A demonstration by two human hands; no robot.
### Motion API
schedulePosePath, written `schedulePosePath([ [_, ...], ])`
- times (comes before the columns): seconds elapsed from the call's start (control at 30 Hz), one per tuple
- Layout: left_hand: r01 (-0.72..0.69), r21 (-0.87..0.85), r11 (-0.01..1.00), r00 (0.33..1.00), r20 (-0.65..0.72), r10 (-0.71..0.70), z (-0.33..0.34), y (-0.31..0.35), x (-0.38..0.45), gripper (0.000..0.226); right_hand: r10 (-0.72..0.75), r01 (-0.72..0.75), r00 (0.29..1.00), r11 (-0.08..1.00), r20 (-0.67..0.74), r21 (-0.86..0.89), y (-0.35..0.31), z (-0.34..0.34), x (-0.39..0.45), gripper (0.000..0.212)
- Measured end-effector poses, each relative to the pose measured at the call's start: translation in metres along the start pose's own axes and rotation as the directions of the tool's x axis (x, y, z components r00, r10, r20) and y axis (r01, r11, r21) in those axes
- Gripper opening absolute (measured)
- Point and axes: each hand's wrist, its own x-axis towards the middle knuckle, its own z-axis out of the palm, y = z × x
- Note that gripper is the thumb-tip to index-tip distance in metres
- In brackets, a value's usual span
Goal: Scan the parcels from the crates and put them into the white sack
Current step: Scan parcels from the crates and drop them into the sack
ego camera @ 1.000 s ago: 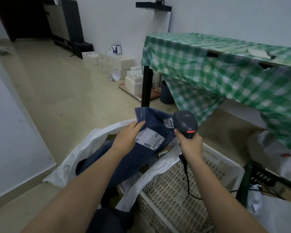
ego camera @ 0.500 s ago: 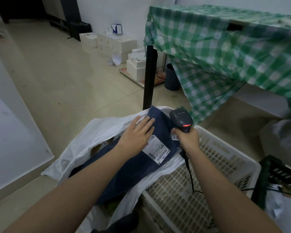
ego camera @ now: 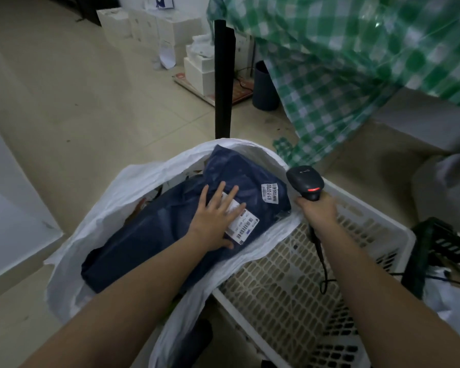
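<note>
Navy parcel [ego camera: 154, 235] lies under flat left hand [ego camera: 215, 218].

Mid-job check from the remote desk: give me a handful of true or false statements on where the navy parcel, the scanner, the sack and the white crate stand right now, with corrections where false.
1. The left hand lies flat with straight fingers on the navy parcel. True.
2. The navy parcel lies in the white crate. False: it lies in the mouth of the white sack, beside the crate.
3. The right hand grips the scanner by its handle. True.
4. The scanner's red light is off. False: a red light glows on its head.
5. The part of the white crate in view holds several parcels. False: only its bare perforated floor and the scanner's cable show there.
</note>
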Motion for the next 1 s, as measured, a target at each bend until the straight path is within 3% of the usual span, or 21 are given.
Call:
schedulePosePath([
  [0.13,0.072,0.04,0.997,0.996,-0.049,-0.07,0.008,-0.012,0.02,0.099,-0.003,0.003,1.0,1.0,-0.01,0.02,0.014,0.015,0.005,0.013],
  [0.27,0.219,0.033,0.975,0.975,0.022,-0.219,0.003,-0.023,0.035,0.085,-0.013,0.012,1.0,1.0,-0.004,-0.006,0.018,0.022,0.009,0.016],
  [0.37,0.155,0.002,0.988,0.987,0.031,-0.155,0.0,-0.023,0.024,0.08,0.003,-0.003,1.0,0.999,0.01,-0.052,0.02,0.024,0.007,0.016],
  [0.43,0.094,-0.024,0.995,0.991,-0.097,-0.096,-0.006,-0.024,0.005,0.076,0.001,0.0,1.0,0.996,0.012,-0.091,0.018,0.029,0.001,0.011],
  [0.5,0.049,-0.018,0.999,0.93,-0.363,-0.052,-0.015,-0.03,-0.02,0.066,-0.021,0.02,1.0,0.993,-0.012,-0.12,0.013,0.033,-0.008,0.007],
  [0.57,0.069,-0.004,0.998,0.801,-0.596,-0.058,-0.019,-0.042,-0.045,0.046,-0.032,0.028,0.999,0.994,-0.041,-0.11,0.008,0.034,-0.02,0.004],
  [0.67,0.182,-0.094,0.979,0.653,-0.733,-0.192,-0.033,-0.058,-0.077,0.039,-0.018,0.019,0.999,0.999,-0.043,0.032,0.012,0.029,-0.037,0.008],
  [0.73,0.24,-0.159,0.958,0.674,-0.683,-0.282,-0.039,-0.069,-0.088,0.046,-0.024,0.027,0.999,0.997,-0.038,0.069,0.018,0.023,-0.053,0.011],
  [0.83,0.263,-0.38,0.887,0.77,-0.471,-0.43,-0.042,-0.082,-0.095,0.057,-0.028,0.033,0.999,0.993,-0.043,0.113,0.031,0.016,-0.079,0.015],
  [0.9,0.276,-0.578,0.768,0.772,-0.343,-0.535,-0.041,-0.085,-0.098,0.057,0.034,-0.031,0.999,0.989,-0.021,0.144,0.04,0.015,-0.092,0.014],
  [1.0,0.303,-0.626,0.719,0.743,-0.318,-0.59,-0.039,-0.088,-0.102,0.053,0.096,-0.101,0.994,0.983,0.043,0.153,0.049,0.021,-0.101,0.019],
])
